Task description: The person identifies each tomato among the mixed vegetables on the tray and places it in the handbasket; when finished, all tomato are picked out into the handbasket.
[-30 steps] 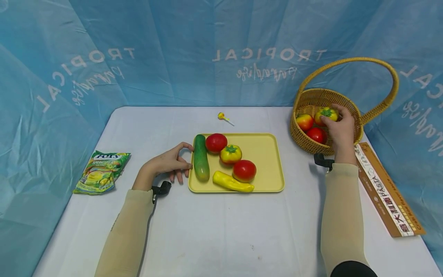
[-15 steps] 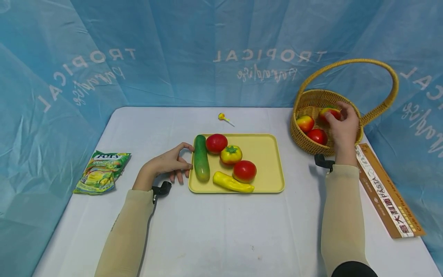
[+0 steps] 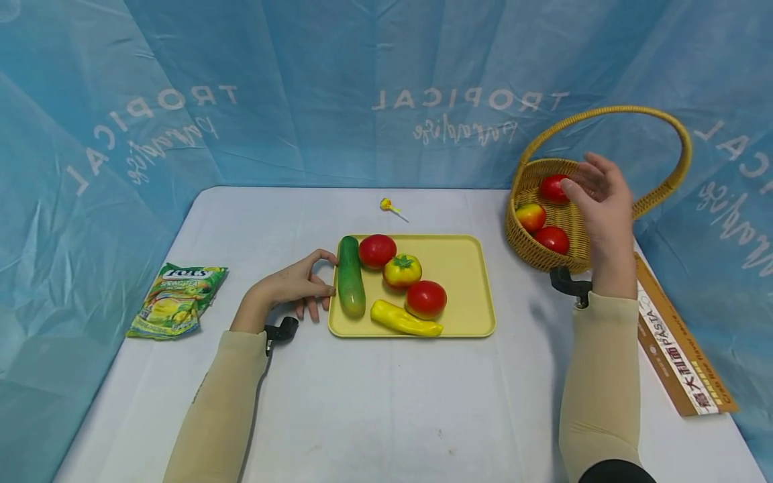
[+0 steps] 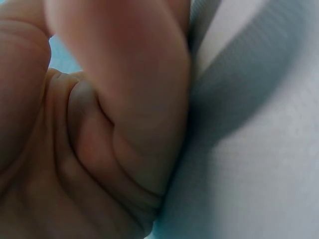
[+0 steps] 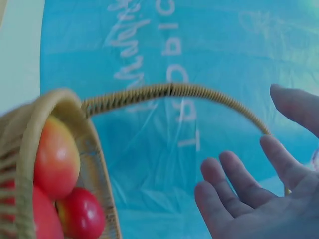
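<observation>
My right hand [image 3: 606, 201] hovers over the right side of a wicker basket [image 3: 521, 247], fingers spread with nothing in them. In the right wrist view its fingers [image 5: 239, 189] stand apart from the basket. Inside lie a red tomato-like fruit [image 3: 553, 188] at the back, a yellow-and-red one [image 3: 531, 217] and another red one [image 3: 552, 239]. My left hand [image 3: 294, 280] rests at the left edge of a yellow tray [image 3: 465, 288], index finger and thumb touching its rim. A green cucumber [image 3: 351, 278] lies just inside that edge; the left wrist view shows mostly palm.
On the tray are two red tomatoes [image 3: 426, 300], a yellow one with a green top [image 3: 402, 271] and a yellow pepper [image 3: 406, 318]. A lollipop [image 3: 392, 208] lies behind it. A candy bag [image 3: 178, 302] is at left, a pasta box [image 3: 682, 342] at right. The basket's handle [image 3: 664, 127] arches high.
My right hand has let go of the yellow-and-red fruit in the basket, which has turned red side up, and has lifted slightly up and right. My left hand has not moved.
</observation>
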Demonstrator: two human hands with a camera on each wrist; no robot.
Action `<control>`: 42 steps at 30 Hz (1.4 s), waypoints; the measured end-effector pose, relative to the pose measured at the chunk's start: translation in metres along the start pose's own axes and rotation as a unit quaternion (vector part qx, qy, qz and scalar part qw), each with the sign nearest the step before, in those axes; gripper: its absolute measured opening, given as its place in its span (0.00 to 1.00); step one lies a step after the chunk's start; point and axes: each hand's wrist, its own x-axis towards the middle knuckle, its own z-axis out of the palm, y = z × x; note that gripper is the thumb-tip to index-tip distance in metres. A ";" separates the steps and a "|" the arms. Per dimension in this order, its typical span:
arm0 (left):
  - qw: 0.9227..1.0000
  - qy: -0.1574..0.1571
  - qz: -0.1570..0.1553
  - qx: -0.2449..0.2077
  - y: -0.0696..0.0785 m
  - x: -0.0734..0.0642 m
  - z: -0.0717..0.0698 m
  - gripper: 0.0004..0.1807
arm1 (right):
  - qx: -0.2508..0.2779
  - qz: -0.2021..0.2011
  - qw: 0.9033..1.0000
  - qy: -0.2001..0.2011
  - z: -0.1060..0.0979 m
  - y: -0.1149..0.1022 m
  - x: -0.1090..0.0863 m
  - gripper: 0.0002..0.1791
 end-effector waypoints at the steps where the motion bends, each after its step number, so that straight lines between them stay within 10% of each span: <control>1: 1.000 -0.001 0.000 -0.001 -0.001 0.000 0.000 0.34 | 0.006 0.000 1.000 -0.014 0.002 -0.002 -0.001 0.34; 10: 1.000 -0.006 0.001 -0.006 -0.003 0.002 -0.001 0.34 | 0.000 -0.039 0.987 -0.157 0.025 -0.012 -0.016 0.35; 19: 1.000 -0.004 0.002 -0.001 -0.003 0.002 -0.001 0.34 | -0.074 -0.049 0.941 -0.326 0.059 -0.019 -0.030 0.36; 42: 1.000 -0.003 -0.002 -0.008 -0.001 0.001 -0.001 0.34 | -0.165 0.018 0.773 -0.612 0.096 0.042 -0.047 0.38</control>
